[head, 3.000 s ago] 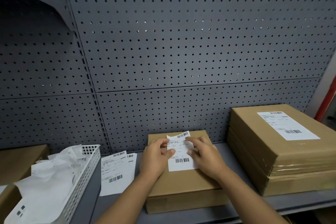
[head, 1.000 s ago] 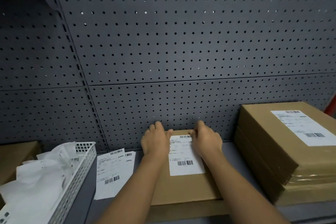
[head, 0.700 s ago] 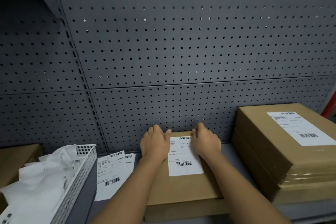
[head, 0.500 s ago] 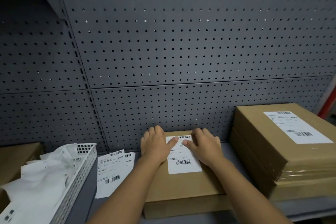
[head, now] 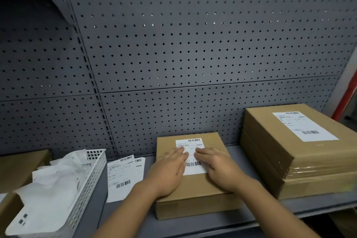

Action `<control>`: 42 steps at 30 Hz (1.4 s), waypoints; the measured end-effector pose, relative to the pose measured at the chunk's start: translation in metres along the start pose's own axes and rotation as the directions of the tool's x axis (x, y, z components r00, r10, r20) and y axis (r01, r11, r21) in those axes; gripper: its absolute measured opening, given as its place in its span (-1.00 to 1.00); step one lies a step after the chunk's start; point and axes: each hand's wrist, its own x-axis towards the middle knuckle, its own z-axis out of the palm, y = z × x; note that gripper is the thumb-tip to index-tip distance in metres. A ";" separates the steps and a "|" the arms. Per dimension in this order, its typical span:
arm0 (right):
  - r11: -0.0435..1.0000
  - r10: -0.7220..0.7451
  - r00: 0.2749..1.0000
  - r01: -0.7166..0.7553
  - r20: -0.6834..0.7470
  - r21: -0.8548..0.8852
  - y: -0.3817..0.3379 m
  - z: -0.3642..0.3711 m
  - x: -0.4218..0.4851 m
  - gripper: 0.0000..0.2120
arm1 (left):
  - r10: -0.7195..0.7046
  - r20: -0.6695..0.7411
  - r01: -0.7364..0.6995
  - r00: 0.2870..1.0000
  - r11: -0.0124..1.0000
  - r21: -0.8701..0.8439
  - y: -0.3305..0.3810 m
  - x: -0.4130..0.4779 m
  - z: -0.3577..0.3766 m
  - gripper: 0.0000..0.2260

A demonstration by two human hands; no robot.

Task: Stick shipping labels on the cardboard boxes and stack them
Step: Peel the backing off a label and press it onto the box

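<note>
A flat cardboard box lies on the grey shelf in front of me. A white shipping label with barcodes sits on its top. My left hand lies flat on the label's left side, fingers spread. My right hand presses flat on its right side. Neither hand holds anything. To the right stands a stack of two taped cardboard boxes; the upper one carries a stuck label.
Loose shipping labels lie on the shelf left of the box. A white perforated basket at the left holds crumpled backing paper. More cardboard sits at the far left. A grey pegboard wall closes the back.
The label's curled top got pressed down. Both hands went to the box's far edge, then slid back toward me across the label, now flat over its lower half.
</note>
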 end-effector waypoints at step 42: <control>0.965 0.165 0.960 -0.109 -0.228 0.240 -0.011 -0.010 -0.077 -0.61 | -0.138 -0.219 0.059 0.966 0.941 -0.332 0.018 -0.067 0.010 -0.48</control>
